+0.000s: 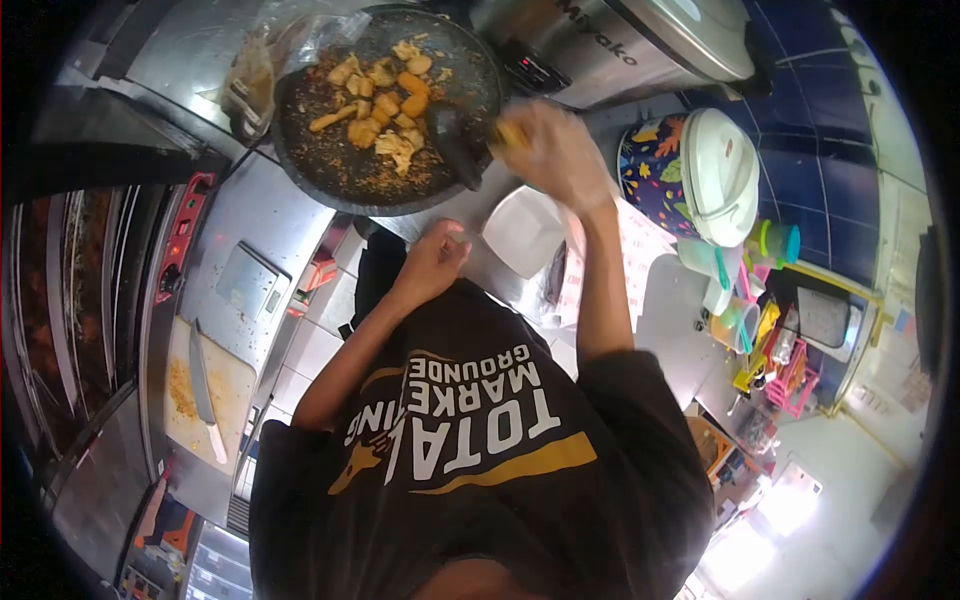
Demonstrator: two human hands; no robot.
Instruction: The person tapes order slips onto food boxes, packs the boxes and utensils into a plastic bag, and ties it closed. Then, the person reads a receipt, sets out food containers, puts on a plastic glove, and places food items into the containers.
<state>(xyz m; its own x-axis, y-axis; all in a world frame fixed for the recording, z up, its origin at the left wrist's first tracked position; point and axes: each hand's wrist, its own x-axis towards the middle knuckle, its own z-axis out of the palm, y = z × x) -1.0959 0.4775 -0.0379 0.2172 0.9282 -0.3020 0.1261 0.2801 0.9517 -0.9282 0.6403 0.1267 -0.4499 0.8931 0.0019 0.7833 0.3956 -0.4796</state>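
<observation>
A wide dark stone mortar holds light-brown chunks of food over a layer of reddish-brown ground bits. Inside it, toward the right rim, rests a dark stone pestle. My right hand, smeared by motion, is raised just right of the mortar, its fingers closed around a small yellow piece whose kind I cannot make out. Below the mortar's rim, in front of my body, my left hand has its fingers curled in, with nothing visible in them.
A clear plastic bag leans at the mortar's left. To the right are a white dish, patterned paper, a rice cooker and a lidded colourful container. A knife lies on a cutting board at left.
</observation>
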